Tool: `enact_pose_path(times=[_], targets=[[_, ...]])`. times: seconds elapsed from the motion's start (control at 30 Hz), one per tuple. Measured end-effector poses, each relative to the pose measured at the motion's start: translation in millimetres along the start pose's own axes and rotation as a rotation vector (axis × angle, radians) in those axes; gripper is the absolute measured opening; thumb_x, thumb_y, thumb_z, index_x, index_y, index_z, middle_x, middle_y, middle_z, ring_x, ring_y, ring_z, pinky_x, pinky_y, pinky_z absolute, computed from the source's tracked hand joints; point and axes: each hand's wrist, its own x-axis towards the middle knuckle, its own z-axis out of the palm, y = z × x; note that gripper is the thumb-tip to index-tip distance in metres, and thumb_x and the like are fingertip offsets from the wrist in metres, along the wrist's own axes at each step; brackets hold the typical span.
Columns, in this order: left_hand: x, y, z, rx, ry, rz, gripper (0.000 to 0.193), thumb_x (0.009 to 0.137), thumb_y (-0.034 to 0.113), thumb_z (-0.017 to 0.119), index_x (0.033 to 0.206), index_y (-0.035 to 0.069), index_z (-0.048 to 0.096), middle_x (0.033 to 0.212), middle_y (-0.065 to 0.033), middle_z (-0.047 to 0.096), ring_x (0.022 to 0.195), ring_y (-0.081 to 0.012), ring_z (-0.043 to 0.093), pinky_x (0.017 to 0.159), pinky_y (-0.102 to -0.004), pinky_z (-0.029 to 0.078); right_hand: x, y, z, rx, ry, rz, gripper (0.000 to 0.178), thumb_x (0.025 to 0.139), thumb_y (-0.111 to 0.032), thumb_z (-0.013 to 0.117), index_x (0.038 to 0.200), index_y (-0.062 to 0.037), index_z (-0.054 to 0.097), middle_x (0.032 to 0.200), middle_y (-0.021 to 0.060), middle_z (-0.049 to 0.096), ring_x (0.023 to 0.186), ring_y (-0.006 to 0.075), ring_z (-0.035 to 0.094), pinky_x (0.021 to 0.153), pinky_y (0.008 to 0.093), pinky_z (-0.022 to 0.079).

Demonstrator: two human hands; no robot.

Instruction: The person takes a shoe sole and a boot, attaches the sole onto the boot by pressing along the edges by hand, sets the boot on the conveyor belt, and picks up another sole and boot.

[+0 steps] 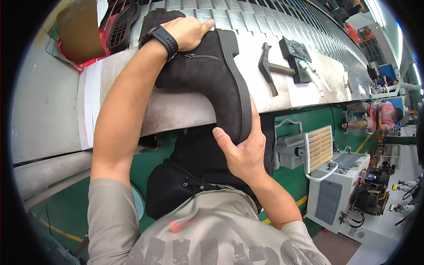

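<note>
A dark suede ankle boot (pixel 205 73) with a side zipper lies on its side at the bench edge. Its toe points back toward me and its thick sole faces right. My left hand (pixel 187 33), with a black watch at the wrist, is closed over the boot near the heel, and some of its fingers are hidden. At the toe, my right hand (pixel 247 152) grips the boot, thumb on the upper and fingers along the sole. A shoemaker's hammer (pixel 276 69) rests on the bench to the right of the boot.
Beside the hammer lie a black block (pixel 297 51) and white-handled tools (pixel 313 75). A loose black shoe sole (pixel 123 27) sits at the far left. The slatted conveyor (pixel 265 20) runs behind the bench. A slatted wooden seat (pixel 319 150) and a machine stand right; another person sits farther off.
</note>
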Motion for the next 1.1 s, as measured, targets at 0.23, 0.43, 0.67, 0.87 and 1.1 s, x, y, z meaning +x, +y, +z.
enact_pose_path(times=[0.23, 0.43, 0.67, 0.87, 1.1], targets=[[10.1, -6.2, -0.8, 0.097, -0.072, 0.044, 0.051, 0.116, 0.048, 0.041, 0.129, 0.011, 0.074, 0.106, -0.0318, 0.074, 0.103, -0.0517, 0.071, 0.088, -0.0605, 0.057, 1.9, -1.2, -7.5, 0.009, 0.006, 0.005, 0.091, 0.091, -0.013, 0.085, 0.162, 0.0125, 0.034, 0.135, 0.0341, 0.069, 0.125, 0.0405, 0.073, 0.105, 0.0418, 0.057], [6.2, 13.6, -8.6, 0.045, -0.029, -0.106, 0.066, 0.113, 0.056, 0.044, 0.099, 0.001, 0.079, 0.103, -0.0306, 0.076, 0.101, -0.0508, 0.073, 0.092, -0.0586, 0.057, -2.1, 2.5, -12.3, -0.062, 0.082, -0.086, 0.094, 0.089, -0.024, 0.089, 0.158, 0.0146, 0.039, 0.127, 0.0371, 0.07, 0.112, 0.0484, 0.074, 0.097, 0.0458, 0.06], [3.9, -8.6, 12.6, 0.075, 0.02, -0.079, 0.073, 0.114, 0.055, 0.041, 0.089, -0.002, 0.078, 0.098, -0.0311, 0.075, 0.099, -0.0518, 0.071, 0.092, -0.0593, 0.055, -7.5, 4.9, -7.3, -0.112, 0.101, -0.051, 0.099, 0.086, -0.035, 0.091, 0.159, 0.011, 0.043, 0.139, 0.0328, 0.067, 0.123, 0.0446, 0.071, 0.103, 0.0447, 0.059], [2.4, 16.9, -4.3, -0.012, -0.038, -0.178, 0.072, 0.115, 0.055, 0.04, 0.092, -0.002, 0.077, 0.099, -0.0337, 0.073, 0.103, -0.0535, 0.069, 0.094, -0.0606, 0.053, -6.8, 20.8, -1.7, -0.133, 0.248, -0.235, 0.106, 0.082, -0.03, 0.097, 0.163, 0.0086, 0.04, 0.148, 0.035, 0.06, 0.131, 0.0464, 0.067, 0.109, 0.044, 0.056], [2.0, 18.0, -7.9, -0.024, -0.044, -0.202, 0.075, 0.116, 0.055, 0.036, 0.09, -0.003, 0.076, 0.098, -0.0346, 0.072, 0.102, -0.0547, 0.069, 0.092, -0.0609, 0.052, -3.4, 26.3, 0.8, -0.023, 0.212, -0.261, 0.104, 0.083, -0.023, 0.095, 0.163, 0.0096, 0.037, 0.151, 0.0357, 0.057, 0.136, 0.0475, 0.064, 0.113, 0.0447, 0.054]])
